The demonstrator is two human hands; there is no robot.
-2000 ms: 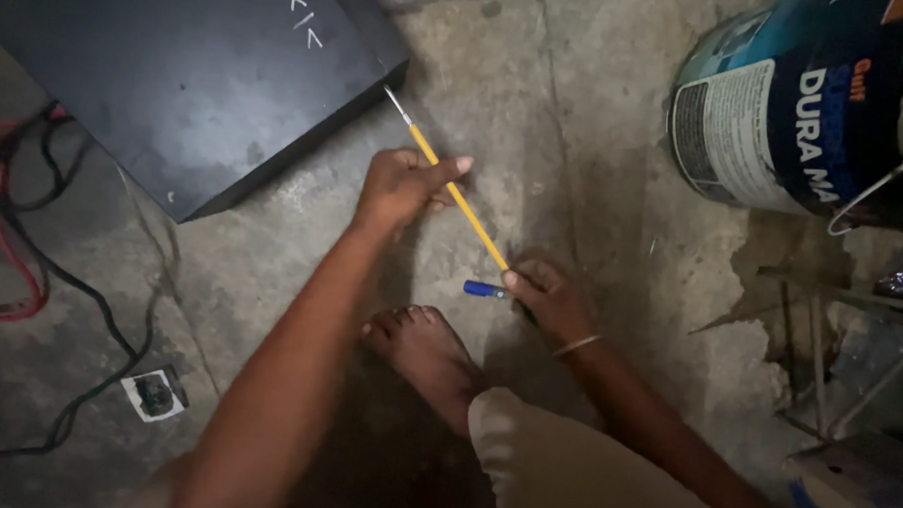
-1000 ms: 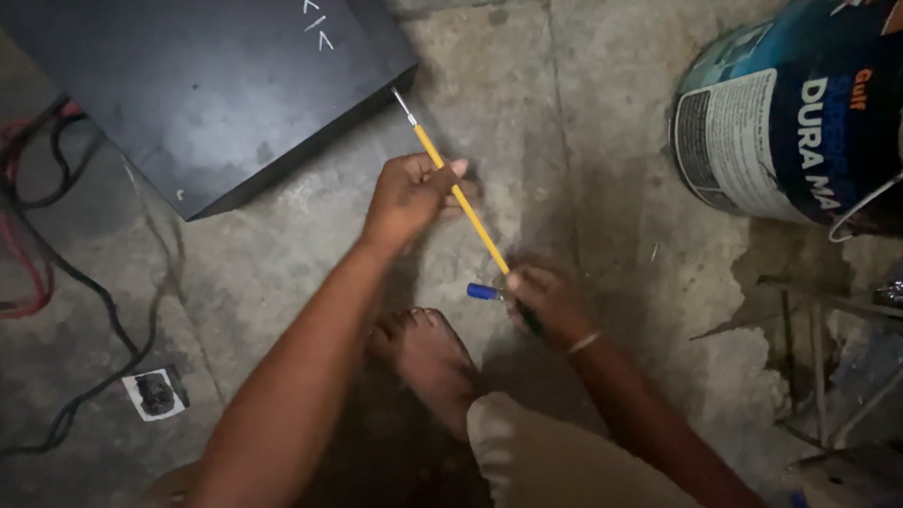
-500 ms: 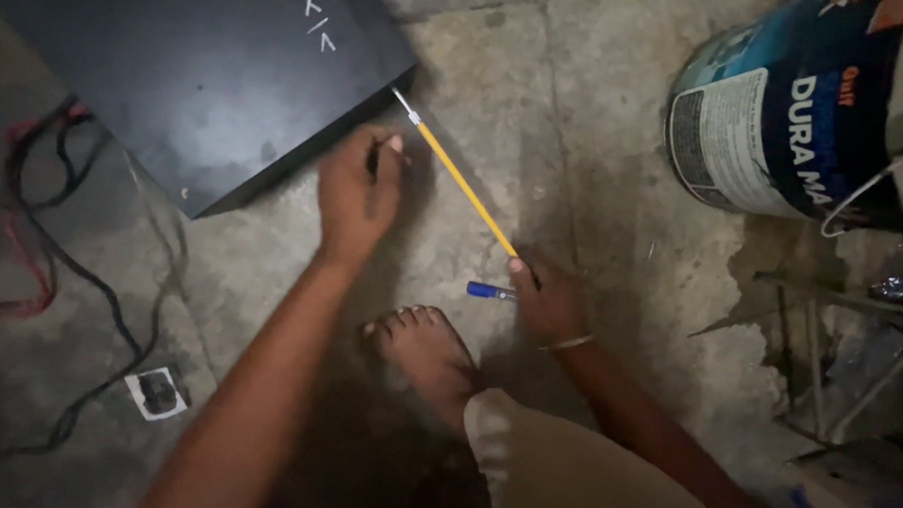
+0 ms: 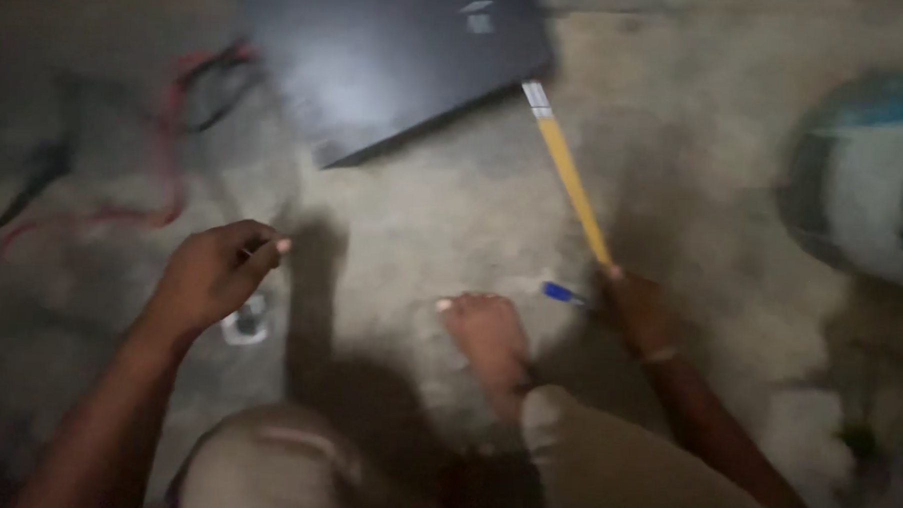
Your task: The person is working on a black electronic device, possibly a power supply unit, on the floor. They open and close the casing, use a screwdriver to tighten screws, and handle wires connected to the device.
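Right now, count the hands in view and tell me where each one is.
2. The left hand hovers over a small white object on the concrete floor. The right hand grips the yellow stick, near a bare foot.

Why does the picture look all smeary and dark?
Head view: the whole picture is blurred, worst on the bucket at the right edge; light is dim, with dark shadows by the left hand and bare foot; the yellow stick stays readable.
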